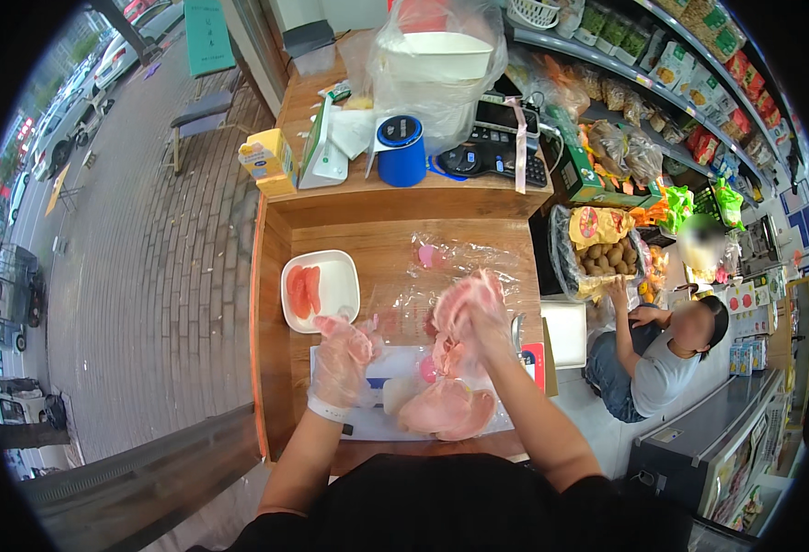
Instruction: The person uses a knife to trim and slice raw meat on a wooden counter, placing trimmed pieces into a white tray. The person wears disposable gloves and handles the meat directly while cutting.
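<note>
In a clear plastic glove, my left hand [341, 369] holds a piece of pink citrus fruit [354, 339], probably pomelo, just below a white tray [351, 276]. Peeled red fruit segments [304, 288] lie in the tray's left half. My right hand [486, 328] grips a larger pale-pink chunk of the fruit [463, 300], with membrane showing. Beneath it, smaller scraps of membrane [449, 355] rest on clear plastic. Thick pieces of pink peel [439, 410] sit near the counter's front edge, on a white sheet [370, 431].
Crumpled clear film [466, 252] covers part of the wooden counter [335, 234]. On the raised shelf stand a blue canister [401, 155], a yellow carton [270, 162] and bagged white trays [439, 58]. To the right, a person [659, 359] crouches beside a crate of brown round fruit [608, 259].
</note>
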A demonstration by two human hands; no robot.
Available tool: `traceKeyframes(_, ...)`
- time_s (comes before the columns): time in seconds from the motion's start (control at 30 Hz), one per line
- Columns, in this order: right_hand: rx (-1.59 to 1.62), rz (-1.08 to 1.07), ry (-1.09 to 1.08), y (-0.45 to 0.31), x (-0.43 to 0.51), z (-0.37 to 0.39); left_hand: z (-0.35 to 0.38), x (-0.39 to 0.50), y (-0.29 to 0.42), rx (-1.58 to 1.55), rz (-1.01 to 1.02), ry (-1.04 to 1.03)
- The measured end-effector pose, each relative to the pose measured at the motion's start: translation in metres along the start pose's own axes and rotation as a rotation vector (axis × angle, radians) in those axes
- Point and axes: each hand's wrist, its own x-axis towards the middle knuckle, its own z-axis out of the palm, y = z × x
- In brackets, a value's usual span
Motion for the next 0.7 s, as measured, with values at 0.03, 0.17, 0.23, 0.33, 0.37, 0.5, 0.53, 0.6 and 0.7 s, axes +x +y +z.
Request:
traceKeyframes(0.03, -0.222, -0.030, -0.007, -0.013, 0.023, 0.010, 0.004, 0.001, 0.009, -0.101, -0.021, 0.013)
traceKeyframes(0.17, -0.987, -0.390, 0.027, -0.063, 0.094, 0.047, 0.024, -0.005, 0.033, -0.418, -0.068, -0.042)
traceKeyframes(0.23, -1.055, -0.389, -0.045, -0.071, 0.108, 0.057, 0.030, -0.009, 0.046, -0.540, -0.095, -0.153)
traceKeyframes(0.33, -0.583, -0.082, 0.287, -0.070, 0.099, 0.061, 0.036, -0.016, 0.060, -0.649, -0.178, -0.130)
traceKeyframes(0.37, -0.568, -0.051, 0.390, -0.072, 0.091, 0.057, 0.039, -0.019, 0.063, -0.609, -0.172, -0.130)
traceKeyframes(0.5, -0.330, -0.375, 0.256, -0.098, 0.024, 0.019, 0.056, -0.026, 0.068, -0.554, -0.200, -0.166)
traceKeyframes(0.53, -0.287, -0.384, 0.165, -0.108, 0.001, 0.007, 0.063, -0.027, 0.066, -0.564, -0.211, -0.189)
traceKeyframes(0.6, -0.083, -0.437, -0.046, -0.129, -0.052, -0.016, 0.079, -0.027, 0.062, -0.453, -0.206, -0.228)
traceKeyframes(0.7, 0.251, -0.722, -0.193, -0.158, -0.113, -0.032, 0.105, -0.033, 0.055, -0.138, -0.164, -0.283)
